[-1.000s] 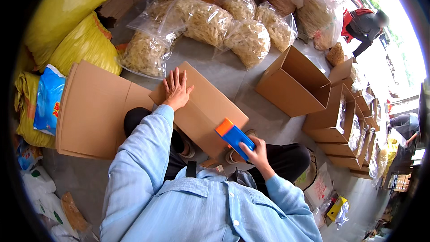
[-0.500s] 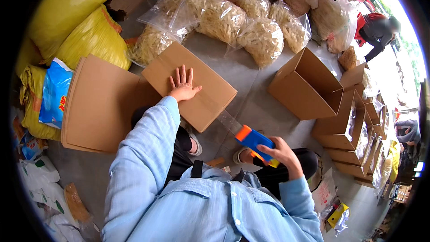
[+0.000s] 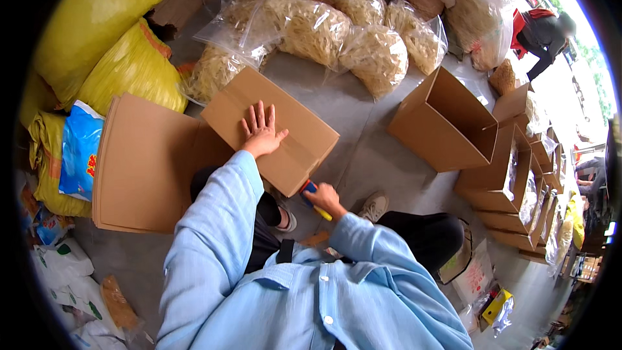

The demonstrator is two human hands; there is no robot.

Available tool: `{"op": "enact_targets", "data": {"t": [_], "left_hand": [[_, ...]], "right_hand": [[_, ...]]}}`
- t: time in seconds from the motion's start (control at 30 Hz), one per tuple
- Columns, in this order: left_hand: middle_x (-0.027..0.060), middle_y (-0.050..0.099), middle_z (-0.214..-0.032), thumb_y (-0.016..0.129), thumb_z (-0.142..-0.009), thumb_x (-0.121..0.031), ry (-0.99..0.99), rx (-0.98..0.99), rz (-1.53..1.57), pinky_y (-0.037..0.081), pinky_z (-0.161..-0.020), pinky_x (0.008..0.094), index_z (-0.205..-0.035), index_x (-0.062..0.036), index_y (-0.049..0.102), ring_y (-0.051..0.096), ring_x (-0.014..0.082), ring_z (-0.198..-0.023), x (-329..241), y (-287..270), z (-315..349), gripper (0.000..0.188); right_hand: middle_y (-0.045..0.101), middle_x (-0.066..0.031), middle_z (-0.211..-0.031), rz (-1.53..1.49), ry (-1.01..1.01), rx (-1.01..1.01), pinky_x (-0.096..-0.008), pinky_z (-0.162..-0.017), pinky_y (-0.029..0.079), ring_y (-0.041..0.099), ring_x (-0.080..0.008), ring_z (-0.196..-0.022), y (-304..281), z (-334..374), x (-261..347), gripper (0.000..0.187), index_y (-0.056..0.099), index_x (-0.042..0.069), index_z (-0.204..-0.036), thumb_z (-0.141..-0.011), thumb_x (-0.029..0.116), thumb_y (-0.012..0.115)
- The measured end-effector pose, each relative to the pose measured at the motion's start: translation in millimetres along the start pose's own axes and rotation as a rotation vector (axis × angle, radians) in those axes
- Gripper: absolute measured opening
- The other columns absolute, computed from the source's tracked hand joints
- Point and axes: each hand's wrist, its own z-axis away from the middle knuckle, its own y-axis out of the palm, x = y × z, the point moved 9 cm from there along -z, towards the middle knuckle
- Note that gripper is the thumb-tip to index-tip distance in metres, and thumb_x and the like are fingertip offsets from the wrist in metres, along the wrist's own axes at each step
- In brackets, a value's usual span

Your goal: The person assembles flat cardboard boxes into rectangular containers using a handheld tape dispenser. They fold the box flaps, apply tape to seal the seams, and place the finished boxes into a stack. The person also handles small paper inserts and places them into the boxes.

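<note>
My left hand (image 3: 262, 135) lies flat with spread fingers on top of a closed brown cardboard box (image 3: 299, 135). At the box's near right corner, my right hand (image 3: 328, 200) grips a blue tape dispenser (image 3: 308, 188) with a yellow end showing below the fingers. Most of the dispenser is hidden by the hand and the box's edge. Left of the box, flat cardboard sheets (image 3: 139, 162) are stacked.
An open empty carton (image 3: 414, 120) stands to the right, near several stacked boxes (image 3: 495, 188) holding plastic bags. Clear bags of pale strips (image 3: 317, 29) lie at the far side. Yellow sacks (image 3: 133, 68) fill the far left. Another person (image 3: 541, 35) bends at the far right.
My right hand has swung the tape dispenser left, in against the box's near right corner; the clear tape strip stretched between them no longer shows. My left hand stays flat on the box.
</note>
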Motion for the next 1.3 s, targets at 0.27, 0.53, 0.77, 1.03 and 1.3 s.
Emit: {"op": "enact_targets", "data": {"t": [0.27, 0.53, 0.77, 1.03, 1.3], "left_hand": [[0.0253, 0.032, -0.136, 0.058, -0.081, -0.045, 0.148, -0.141, 0.715, 0.028, -0.104, 0.0376, -0.137, -0.0009, 0.026, 0.029, 0.0377, -0.128, 79, -83, -63, 0.078], [0.0239, 0.054, -0.118, 0.072, -0.066, -0.051, -0.061, -0.086, 0.66, 0.041, -0.093, 0.0397, -0.126, 0.0051, 0.043, 0.054, 0.0374, -0.106, 101, -10, -38, 0.088], [0.021, 0.062, -0.102, 0.073, -0.068, -0.046, 0.156, -0.349, 0.813, 0.046, -0.081, 0.0362, -0.108, 0.0045, 0.056, 0.059, 0.032, -0.096, -12, -49, 50, 0.066], [0.0113, 0.054, -0.117, 0.04, -0.093, -0.043, 0.624, -0.611, 1.332, 0.034, -0.094, 0.0316, -0.118, 0.0016, 0.048, 0.049, 0.0213, -0.108, -80, -184, 164, 0.052], [0.0055, 0.008, -0.151, 0.015, -0.09, -0.062, 0.632, -0.066, 1.556, 0.004, -0.11, 0.0384, -0.144, -0.0148, 0.005, 0.01, 0.0243, -0.138, -114, -94, 97, 0.073]], "right_hand": [[0.063, -0.0099, -0.07, -0.679, 0.279, 0.067, -0.0302, -0.048, 0.049, 0.063, -0.0185, -0.06, -24, 51, -92, 0.044, 0.061, -0.002, -0.082, -0.081, 0.041, 0.062], [0.063, -0.0084, -0.079, -0.981, 0.261, -0.412, -0.0315, -0.058, 0.047, 0.059, -0.0153, -0.065, -93, 49, -108, 0.045, 0.061, -0.001, -0.086, -0.081, 0.044, 0.063], [0.065, -0.0141, -0.082, -0.991, 0.276, -0.656, -0.0337, -0.067, 0.048, 0.062, -0.0189, -0.076, -144, 64, -192, 0.046, 0.064, -0.004, -0.089, -0.075, 0.04, 0.066], [0.055, -0.0032, -0.085, -0.922, -0.372, -1.324, -0.0234, -0.067, 0.043, 0.05, -0.0085, -0.076, -327, 262, -91, 0.029, 0.05, 0.0, -0.099, -0.088, 0.025, 0.057], [0.061, -0.0061, -0.085, -0.985, -0.455, -1.385, -0.023, -0.07, 0.045, 0.056, -0.0101, -0.075, -381, 289, -97, 0.031, 0.05, 0.0, -0.1, -0.088, 0.027, 0.059]]}}
